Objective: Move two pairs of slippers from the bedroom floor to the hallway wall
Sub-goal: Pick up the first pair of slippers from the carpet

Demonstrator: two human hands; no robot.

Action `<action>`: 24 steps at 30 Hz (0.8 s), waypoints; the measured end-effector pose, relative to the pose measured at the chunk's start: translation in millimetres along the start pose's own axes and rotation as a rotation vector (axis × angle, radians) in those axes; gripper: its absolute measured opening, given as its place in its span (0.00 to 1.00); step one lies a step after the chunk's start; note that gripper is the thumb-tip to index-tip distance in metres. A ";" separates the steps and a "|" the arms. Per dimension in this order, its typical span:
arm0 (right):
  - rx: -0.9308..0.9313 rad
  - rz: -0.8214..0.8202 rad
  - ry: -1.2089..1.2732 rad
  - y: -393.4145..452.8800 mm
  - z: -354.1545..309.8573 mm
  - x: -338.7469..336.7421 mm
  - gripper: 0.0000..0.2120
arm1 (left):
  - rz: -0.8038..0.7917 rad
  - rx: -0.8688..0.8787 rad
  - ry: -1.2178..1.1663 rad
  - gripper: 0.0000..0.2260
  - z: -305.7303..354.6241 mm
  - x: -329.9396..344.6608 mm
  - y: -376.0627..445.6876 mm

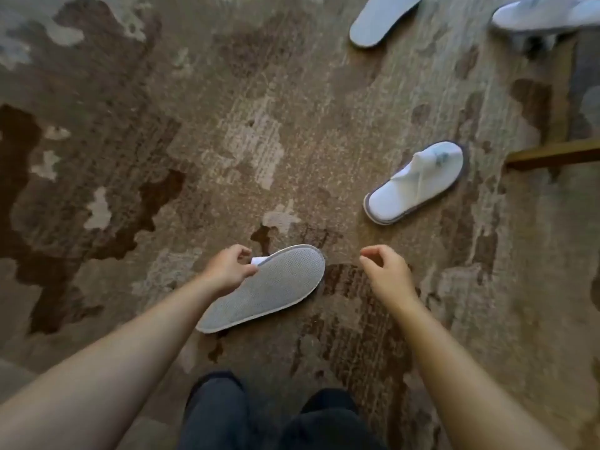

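Several white slippers lie spread over a patterned brown carpet (227, 125). The nearest slipper (269, 287) is upside down, grey sole up, and my left hand (227, 271) grips its edge near the toe end. My right hand (384, 274) hovers just to its right, fingers loosely curled, holding nothing. A second slipper (418, 181) lies right side up farther right. A third slipper (383, 17) lies sole up at the top edge. A fourth slipper (548, 11) is blurred at the top right corner.
My dark trouser legs (269, 417) fill the bottom centre. A wooden furniture leg or rail (552, 154) runs along the right side, close to the second slipper. A paler floor strip shows at the bottom left.
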State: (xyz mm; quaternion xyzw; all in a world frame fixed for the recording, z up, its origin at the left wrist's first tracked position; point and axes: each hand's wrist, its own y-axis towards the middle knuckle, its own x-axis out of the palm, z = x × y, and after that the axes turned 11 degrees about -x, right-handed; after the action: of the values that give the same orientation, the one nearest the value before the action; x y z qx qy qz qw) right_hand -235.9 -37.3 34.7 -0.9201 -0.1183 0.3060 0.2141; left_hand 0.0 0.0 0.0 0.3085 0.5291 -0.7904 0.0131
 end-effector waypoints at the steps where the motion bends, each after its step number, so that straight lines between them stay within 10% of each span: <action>1: -0.017 -0.005 -0.012 10.0 11.1 10.9 0.10 | -0.004 -0.004 0.029 0.20 -4.9 7.6 15.3; 11: -0.030 0.027 0.033 56.3 52.5 51.5 0.09 | -0.050 0.092 0.044 0.13 -20.4 32.2 78.6; 24: 0.172 0.297 0.122 77.6 4.6 -44.5 0.08 | 0.050 0.383 -0.189 0.16 136.2 -36.1 33.6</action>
State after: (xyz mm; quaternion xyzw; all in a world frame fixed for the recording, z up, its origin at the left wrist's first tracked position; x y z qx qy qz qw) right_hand -266.9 -119.6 18.0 -0.9226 0.0589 0.2867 0.2512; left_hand -23.7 -140.8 24.3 0.2429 0.3578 -0.9013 0.0232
